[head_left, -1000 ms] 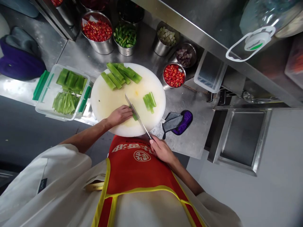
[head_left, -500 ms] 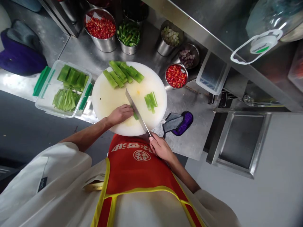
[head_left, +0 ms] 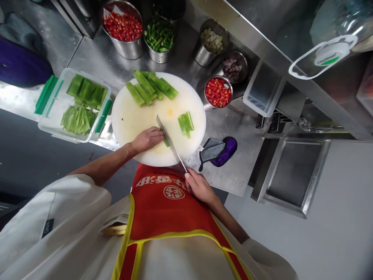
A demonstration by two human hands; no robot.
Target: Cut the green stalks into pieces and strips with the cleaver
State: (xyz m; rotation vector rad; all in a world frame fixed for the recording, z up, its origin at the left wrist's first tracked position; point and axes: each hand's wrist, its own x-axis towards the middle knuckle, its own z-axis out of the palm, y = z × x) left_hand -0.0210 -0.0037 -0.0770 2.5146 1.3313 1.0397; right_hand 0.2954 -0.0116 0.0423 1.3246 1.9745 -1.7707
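A round white cutting board (head_left: 136, 122) lies on the steel counter in front of me. On it, my left hand (head_left: 148, 139) has its fingers curled down on a piece of celery (head_left: 166, 142), most of which they hide. My right hand (head_left: 200, 187) is closed around the handle of a kitchen knife (head_left: 171, 146). The blade points away from me and to the left, close beside my left fingertips at the celery. Several long celery sticks (head_left: 148, 87) are heaped at the board's far side. A small group of sliced celery strips (head_left: 185, 123) rests to the right of the blade.
Left of the board stands a clear plastic box (head_left: 48, 120) of celery pieces. Behind are steel pots with red chilies (head_left: 124, 26), green chilies (head_left: 159, 37), pale chunks (head_left: 212, 41), purple onion (head_left: 231, 70) and chopped red chili (head_left: 218, 92). A purple-grey cloth item (head_left: 218, 151) lies at right.
The knife and my right hand have shifted slightly toward me and to the right. My left hand stays on the celery. The whole view has moved a little.
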